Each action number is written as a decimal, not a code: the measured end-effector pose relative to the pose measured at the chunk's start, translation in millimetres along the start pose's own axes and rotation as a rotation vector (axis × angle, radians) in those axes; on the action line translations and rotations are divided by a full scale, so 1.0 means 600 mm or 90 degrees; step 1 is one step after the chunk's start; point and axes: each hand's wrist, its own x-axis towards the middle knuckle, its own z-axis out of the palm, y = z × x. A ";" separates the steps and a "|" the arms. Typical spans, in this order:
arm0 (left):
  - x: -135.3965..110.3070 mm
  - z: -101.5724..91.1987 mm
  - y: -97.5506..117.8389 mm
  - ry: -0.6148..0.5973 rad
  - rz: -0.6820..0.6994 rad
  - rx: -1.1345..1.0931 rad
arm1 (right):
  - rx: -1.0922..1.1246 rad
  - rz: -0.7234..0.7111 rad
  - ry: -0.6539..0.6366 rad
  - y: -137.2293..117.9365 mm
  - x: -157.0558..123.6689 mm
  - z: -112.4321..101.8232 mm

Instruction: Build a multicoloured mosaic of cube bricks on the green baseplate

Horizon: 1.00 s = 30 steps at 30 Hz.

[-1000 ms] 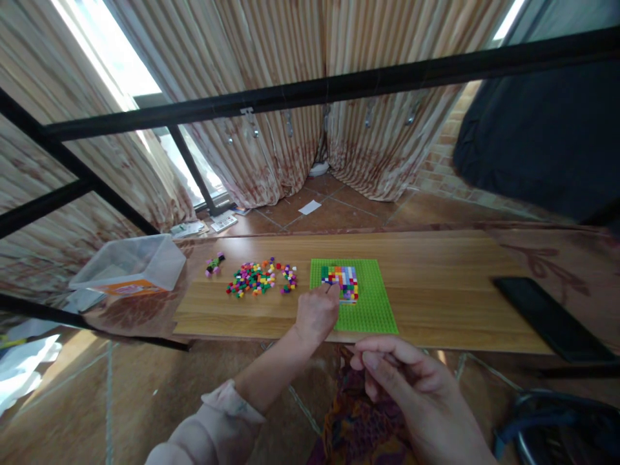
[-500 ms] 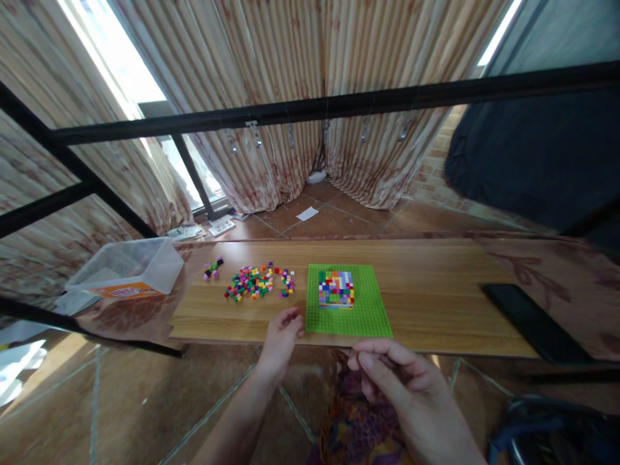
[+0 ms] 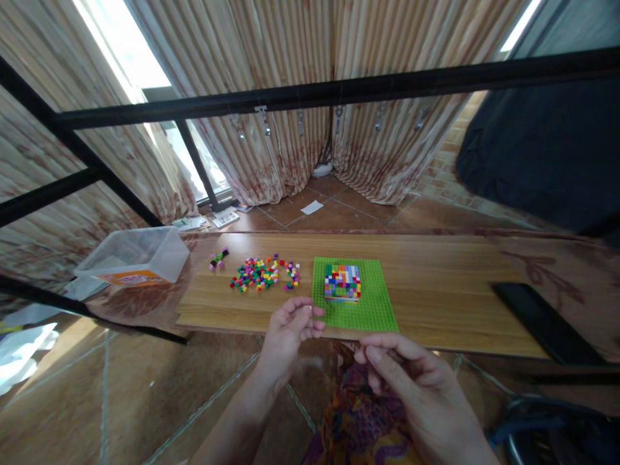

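A green studded baseplate (image 3: 368, 309) lies on a wooden board (image 3: 436, 290). A multicoloured block of small bricks (image 3: 342, 282) is built on its far half. To the left of the plate a heap of loose coloured bricks (image 3: 256, 274) is spread out. My left hand (image 3: 289, 330) hovers just off the plate's near left corner, palm turned up, fingers curled with the tips close together; whether it holds a brick I cannot make out. My right hand (image 3: 416, 394) is lower, in front of the board's near edge, fingers bent and pinched together over something hidden.
A clear plastic box (image 3: 135, 257) stands at the board's left end, a tiny brick figure (image 3: 217, 258) beside it. A dark flat slab (image 3: 547, 323) lies at the right. Black metal bars (image 3: 310, 97) cross above. Curtains hang behind; tiled floor below.
My left hand left the brick block on the plate, drew back to the near edge, then rose and turned palm up. The right hand stayed almost still.
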 end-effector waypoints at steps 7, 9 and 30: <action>-0.006 0.016 0.014 -0.043 -0.039 -0.092 | -0.003 0.009 -0.005 0.003 0.001 -0.002; -0.004 0.017 0.016 -0.047 -0.052 -0.115 | -0.002 0.010 0.001 0.002 0.003 -0.002; 0.100 0.040 -0.005 -0.003 0.359 0.611 | -0.012 0.011 -0.010 -0.007 0.002 0.004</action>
